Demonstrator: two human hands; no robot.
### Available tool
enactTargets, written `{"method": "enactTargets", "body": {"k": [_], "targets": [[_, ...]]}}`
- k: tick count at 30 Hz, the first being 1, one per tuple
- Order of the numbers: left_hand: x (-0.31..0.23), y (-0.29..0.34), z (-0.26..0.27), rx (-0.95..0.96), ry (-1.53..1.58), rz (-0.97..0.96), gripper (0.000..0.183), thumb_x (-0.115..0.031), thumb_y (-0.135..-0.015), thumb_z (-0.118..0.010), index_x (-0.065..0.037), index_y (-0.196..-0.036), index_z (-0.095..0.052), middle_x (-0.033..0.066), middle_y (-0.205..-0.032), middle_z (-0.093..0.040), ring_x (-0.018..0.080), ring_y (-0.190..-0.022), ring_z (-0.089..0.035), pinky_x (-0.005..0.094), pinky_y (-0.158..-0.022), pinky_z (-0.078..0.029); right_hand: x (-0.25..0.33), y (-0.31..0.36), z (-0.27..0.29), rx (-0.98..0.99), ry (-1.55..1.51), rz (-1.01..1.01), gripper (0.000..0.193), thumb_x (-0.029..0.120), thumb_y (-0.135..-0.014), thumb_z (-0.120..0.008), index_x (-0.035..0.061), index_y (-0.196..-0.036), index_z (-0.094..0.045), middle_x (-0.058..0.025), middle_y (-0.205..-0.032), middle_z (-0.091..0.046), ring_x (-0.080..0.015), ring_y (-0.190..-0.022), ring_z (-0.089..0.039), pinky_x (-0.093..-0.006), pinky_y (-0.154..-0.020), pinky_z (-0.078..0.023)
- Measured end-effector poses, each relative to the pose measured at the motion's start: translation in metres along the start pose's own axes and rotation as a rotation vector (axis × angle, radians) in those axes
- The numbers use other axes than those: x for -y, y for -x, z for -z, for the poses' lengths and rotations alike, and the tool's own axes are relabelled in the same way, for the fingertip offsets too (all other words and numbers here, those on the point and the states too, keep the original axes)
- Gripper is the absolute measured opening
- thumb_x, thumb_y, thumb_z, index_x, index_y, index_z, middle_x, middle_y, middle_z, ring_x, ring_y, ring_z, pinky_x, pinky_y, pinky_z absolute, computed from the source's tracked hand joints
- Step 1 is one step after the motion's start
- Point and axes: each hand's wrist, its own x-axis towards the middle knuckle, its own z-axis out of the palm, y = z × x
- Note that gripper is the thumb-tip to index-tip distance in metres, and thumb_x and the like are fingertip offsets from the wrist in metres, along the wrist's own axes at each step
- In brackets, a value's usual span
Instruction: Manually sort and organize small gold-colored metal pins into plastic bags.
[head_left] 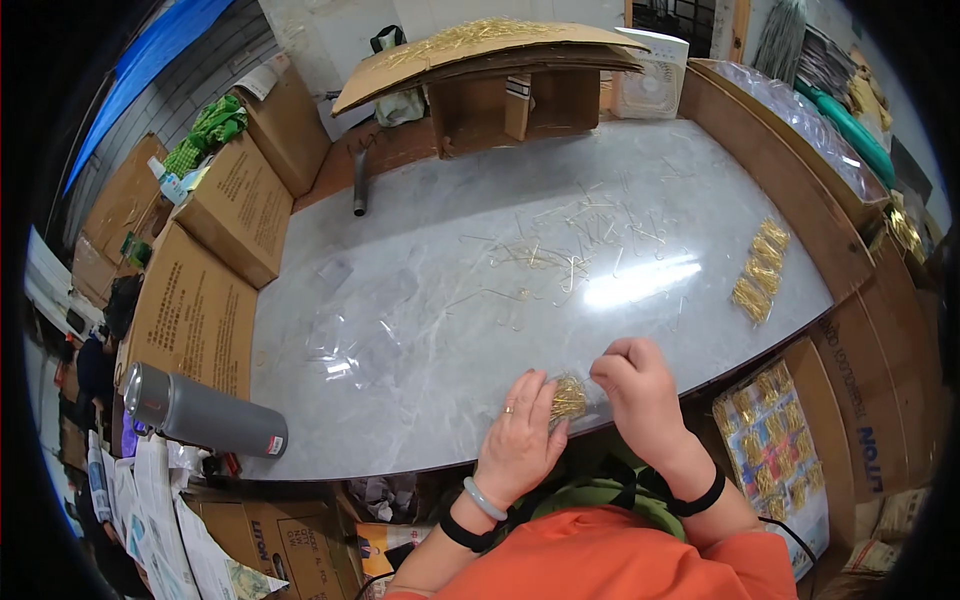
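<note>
A small bundle of gold wire hooks lies at the table's near edge. My left hand, with a ring and a pale bangle at the wrist, curls its fingers and thumb around the bundle's left side. Just to the right of it, my right hand is raised a little with its fingers closed together; whatever they may hold is hidden. Loose gold hooks lie scattered over the middle of the grey table. Several packed bundles of hooks form a row at the right.
Clear plastic bags lie at the left, near a grey flask on its side. Cardboard boxes line the left edge. A cardboard shelf stands at the back with more hooks on top. An open box of bundles sits below right.
</note>
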Motion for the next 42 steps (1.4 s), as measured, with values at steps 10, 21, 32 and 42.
{"method": "enactTargets", "body": {"k": [10,21,32,42], "targets": [[0.005,0.0,-0.003,-0.089,0.096,-0.007,0.072,-0.013,-0.084,-0.077,0.002,-0.145,-0.04,0.0247,-0.142,-0.05,0.041,-0.131,-0.053,0.0446,-0.104,-0.051,0.013,0.0,0.008,0.062,0.189,0.445,0.026,0.016,-0.071,-0.071,0.0134,-0.097,-0.071,-0.0008,-0.095,-0.063,-0.0205,-0.086,-0.06,-0.0353,-0.077,-0.047],[0.007,0.004,-0.003,-0.119,0.216,0.066,0.086,-0.019,-0.079,-0.086,0.002,-0.147,-0.037,0.0255,-0.139,-0.054,0.0423,-0.126,-0.057,0.0445,-0.102,-0.051,0.001,0.013,-0.016,0.254,-0.117,0.206,0.024,0.009,-0.077,-0.076,0.0107,-0.101,-0.071,-0.0038,-0.098,-0.065,-0.0255,-0.088,-0.062,-0.0375,-0.079,-0.05],[0.017,0.009,-0.006,-0.128,0.374,0.104,0.093,-0.022,-0.077,-0.088,0.0,-0.149,-0.035,0.0225,-0.14,-0.053,0.0399,-0.124,-0.059,0.0441,-0.102,-0.052,0.011,0.004,-0.018,0.099,-0.108,0.157,0.032,0.021,-0.071,-0.087,0.0109,-0.096,-0.071,-0.0066,-0.101,-0.063,-0.0279,-0.094,-0.059,-0.0415,-0.083,-0.047],[0.013,0.011,-0.01,-0.156,0.375,0.121,0.097,-0.016,-0.072,-0.091,-0.001,-0.149,-0.034,0.0209,-0.14,-0.056,0.0369,-0.124,-0.06,0.043,-0.103,-0.052,0.019,0.002,-0.037,0.199,0.038,0.152,0.021,0.014,-0.07,-0.079,0.0109,-0.088,-0.07,-0.0046,-0.1,-0.062,-0.0269,-0.098,-0.057,-0.041,-0.089,-0.041]]}}
